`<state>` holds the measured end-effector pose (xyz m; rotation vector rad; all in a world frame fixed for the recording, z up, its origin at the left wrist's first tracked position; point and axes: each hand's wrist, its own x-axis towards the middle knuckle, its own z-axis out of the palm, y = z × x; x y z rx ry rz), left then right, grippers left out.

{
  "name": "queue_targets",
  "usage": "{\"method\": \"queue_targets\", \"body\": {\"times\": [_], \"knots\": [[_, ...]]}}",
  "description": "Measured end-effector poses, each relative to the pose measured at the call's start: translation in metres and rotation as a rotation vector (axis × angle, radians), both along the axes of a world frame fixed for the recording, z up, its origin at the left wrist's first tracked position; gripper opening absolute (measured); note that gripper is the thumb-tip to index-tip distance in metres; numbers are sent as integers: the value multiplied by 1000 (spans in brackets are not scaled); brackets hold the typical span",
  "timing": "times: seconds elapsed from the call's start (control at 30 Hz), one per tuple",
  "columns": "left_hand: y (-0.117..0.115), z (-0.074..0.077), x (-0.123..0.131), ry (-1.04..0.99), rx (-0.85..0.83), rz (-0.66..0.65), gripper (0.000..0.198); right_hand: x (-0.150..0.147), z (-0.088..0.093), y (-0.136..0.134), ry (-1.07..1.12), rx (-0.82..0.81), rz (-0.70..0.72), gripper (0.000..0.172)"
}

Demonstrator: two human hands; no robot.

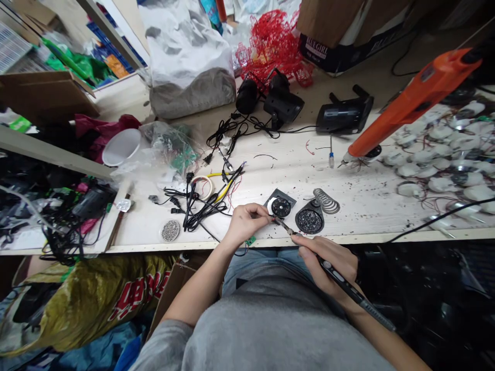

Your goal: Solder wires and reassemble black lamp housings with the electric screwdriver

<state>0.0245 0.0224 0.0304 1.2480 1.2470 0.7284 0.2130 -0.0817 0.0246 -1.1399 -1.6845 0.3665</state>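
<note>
In my right hand (332,260) is a soldering iron (344,283), held like a pen with its tip pointing up and left. My left hand (247,222) pinches something small right by that tip; fingers hide what it is. Just beyond the fingertips lies a round black part (281,207) with a white edge, on a dark square plate. To its right stands a soldering iron holder with a coiled spring (327,201) and a round black tray (309,220) of dark bits. A small green circuit board (250,240) shows under my left wrist.
Black cables (197,208) and a tape roll (202,188) lie left, near a dish of small metal pieces (170,231). An orange electric screwdriver (410,105) hangs at right, beside a small screwdriver (331,158). Black lamp housings (342,116) stand behind; several white wired parts (436,165) fill the right.
</note>
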Motion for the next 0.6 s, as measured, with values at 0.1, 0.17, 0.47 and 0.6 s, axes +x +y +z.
{"method": "queue_targets", "body": {"times": [0.1, 0.17, 0.47, 0.6], "knots": [[0, 0, 0, 1, -1, 4, 9, -1, 0, 0, -3, 4, -10, 34], [0, 0, 0, 3, -1, -2, 9, 0, 0, 0, 1, -2, -12, 34], [1, -2, -1, 19, -5, 6, 7, 9, 17, -14, 13, -2, 10, 44], [1, -2, 0, 18, -2, 9, 8, 19, 24, -26, 27, 67, -65, 43]]}}
